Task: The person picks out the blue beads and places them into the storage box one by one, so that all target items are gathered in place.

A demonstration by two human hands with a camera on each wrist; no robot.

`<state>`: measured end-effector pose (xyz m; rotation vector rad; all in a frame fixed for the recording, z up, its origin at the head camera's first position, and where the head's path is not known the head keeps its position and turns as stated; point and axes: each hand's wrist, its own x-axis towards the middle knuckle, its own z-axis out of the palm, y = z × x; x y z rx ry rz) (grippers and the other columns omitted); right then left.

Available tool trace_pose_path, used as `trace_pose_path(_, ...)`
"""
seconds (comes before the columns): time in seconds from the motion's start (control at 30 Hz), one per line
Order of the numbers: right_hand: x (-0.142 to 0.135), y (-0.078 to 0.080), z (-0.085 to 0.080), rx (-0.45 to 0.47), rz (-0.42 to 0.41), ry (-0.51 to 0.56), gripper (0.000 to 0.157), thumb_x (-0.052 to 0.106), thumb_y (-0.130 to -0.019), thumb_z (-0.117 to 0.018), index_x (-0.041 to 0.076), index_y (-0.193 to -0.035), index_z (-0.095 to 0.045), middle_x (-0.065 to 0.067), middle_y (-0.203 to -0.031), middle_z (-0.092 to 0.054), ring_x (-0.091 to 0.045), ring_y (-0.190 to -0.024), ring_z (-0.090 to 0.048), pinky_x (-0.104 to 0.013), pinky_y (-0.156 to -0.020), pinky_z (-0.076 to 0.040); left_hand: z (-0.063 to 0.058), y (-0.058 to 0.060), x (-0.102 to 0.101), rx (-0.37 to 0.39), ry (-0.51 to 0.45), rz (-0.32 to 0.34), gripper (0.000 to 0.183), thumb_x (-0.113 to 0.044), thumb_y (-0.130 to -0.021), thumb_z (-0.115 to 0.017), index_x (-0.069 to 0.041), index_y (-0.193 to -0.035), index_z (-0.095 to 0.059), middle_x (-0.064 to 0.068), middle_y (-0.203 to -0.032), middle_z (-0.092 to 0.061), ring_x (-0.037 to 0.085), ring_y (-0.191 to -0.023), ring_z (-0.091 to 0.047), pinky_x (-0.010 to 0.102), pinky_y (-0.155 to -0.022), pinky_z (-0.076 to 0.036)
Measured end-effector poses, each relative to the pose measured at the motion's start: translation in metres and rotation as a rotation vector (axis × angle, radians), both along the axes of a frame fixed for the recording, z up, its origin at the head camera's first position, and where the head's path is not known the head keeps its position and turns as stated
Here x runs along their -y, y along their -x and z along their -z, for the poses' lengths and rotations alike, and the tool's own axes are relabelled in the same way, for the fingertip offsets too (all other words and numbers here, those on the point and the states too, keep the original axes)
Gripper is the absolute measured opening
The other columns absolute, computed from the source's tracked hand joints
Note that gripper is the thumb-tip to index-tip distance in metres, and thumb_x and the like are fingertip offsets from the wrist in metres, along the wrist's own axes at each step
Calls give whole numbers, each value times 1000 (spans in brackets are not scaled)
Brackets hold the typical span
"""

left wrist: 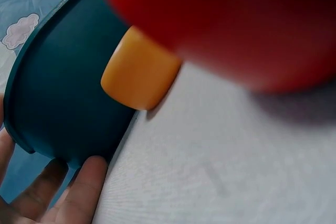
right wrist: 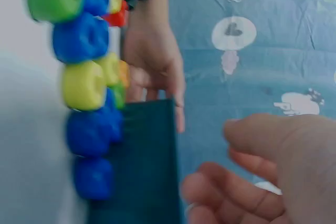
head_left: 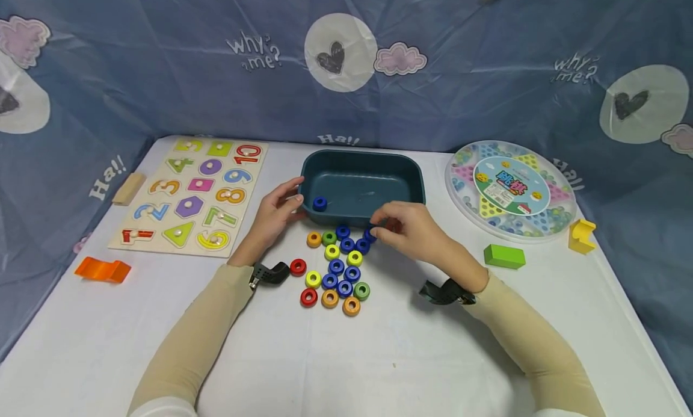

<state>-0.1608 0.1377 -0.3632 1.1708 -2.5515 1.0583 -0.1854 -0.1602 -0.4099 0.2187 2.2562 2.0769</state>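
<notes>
A dark teal bin (head_left: 363,219) stands at the back of the table, with one blue ring (head_left: 320,203) inside. The fingers of my left hand (head_left: 273,215) touch the bin's left end; the left wrist view shows fingertips (left wrist: 92,174) against its side. My right hand (head_left: 411,230) hovers by the bin's front right corner, close to another blue ring (head_left: 370,234). In the right wrist view, thumb and fingers are apart with nothing between them. Several red, yellow, green, orange and blue rings, such as a yellow ring (head_left: 332,252), lie in front of the bin.
A wooden number puzzle board (head_left: 203,170) lies at the left, a round game box (head_left: 563,209) at the right. Loose blocks include an orange wavy block (head_left: 103,270), a wooden block (head_left: 129,189), a green block (head_left: 505,256) and a yellow block (head_left: 582,236).
</notes>
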Motion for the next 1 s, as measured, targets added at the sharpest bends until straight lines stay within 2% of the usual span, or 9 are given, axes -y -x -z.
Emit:
trace_pose_path(0.1, -3, -7, 10, 37, 6, -101, 16, 14, -86, -71, 6, -100, -71, -6, -91, -72, -6, -68, -57, -20, -57, -52, 2, 2, 1, 2, -3, 0, 48, -9, -101, -49, -4, -147, -39, 22, -149, -39, 38, -126, -48, 48, -98, -53)
trace_pose_path(0.23, -1, -11, 21, 79, 48, -227, 27, 17, -88, -70, 4, -113, -69, -8, -98, -72, -10, -66, -57, -24, -59, -53, 13, 9, 3, -1, -15, -7, 48, -11, -101, -50, -8, -147, -41, 19, -149, -40, 36, -125, -49, 43, -96, -56)
trace_pose_path(0.43, 4, -11, 35, 23, 104, -330, 35, 16, -87, -71, 3, -120, -66, -10, -106, -71, -20, -92, -65, -36, -78, -59, 20, 12, 4, -14, -13, -13, 47, -14, -101, -52, -11, -146, -44, 16, -148, -42, 33, -124, -51, 35, -92, -58)
trace_pose_path(0.53, 5, -12, 41, -4, 125, -332, 32, 15, -86, -72, 2, -115, -67, -10, -102, -70, -19, -89, -65, -36, -76, -58, 20, 12, 4, -16, -15, -11, 47, -14, -101, -52, -11, -146, -44, 18, -147, -42, 33, -123, -51, 34, -92, -58)
trace_pose_path(0.77, 6, -11, 47, -42, 177, -273, 12, 12, -83, -74, 5, -92, -68, -6, -86, -69, -16, -76, -63, -32, -68, -57, 19, 12, 4, -18, -17, -10, 47, -14, -100, -52, -10, -146, -44, 18, -146, -43, 31, -122, -52, 32, -90, -60)
trace_pose_path(0.9, 6, -11, 49, -66, 206, -263, 9, 10, -80, -75, 6, -85, -69, -5, -82, -69, -15, -73, -62, -31, -66, -57, 19, 12, 4, -23, -23, -11, 47, -14, -100, -53, -9, -146, -44, 19, -145, -43, 27, -118, -53, 27, -86, -60)
trace_pose_path(1.0, 6, -11, 49, -73, 209, -261, 9, 9, -80, -75, 7, -84, -68, -5, -80, -68, -14, -71, -60, -30, -64, -55, 19, 11, 4, -17, -24, -13, 47, -14, -100, -52, -10, -146, -44, 18, -145, -43, 27, -119, -52, 27, -87, -60)
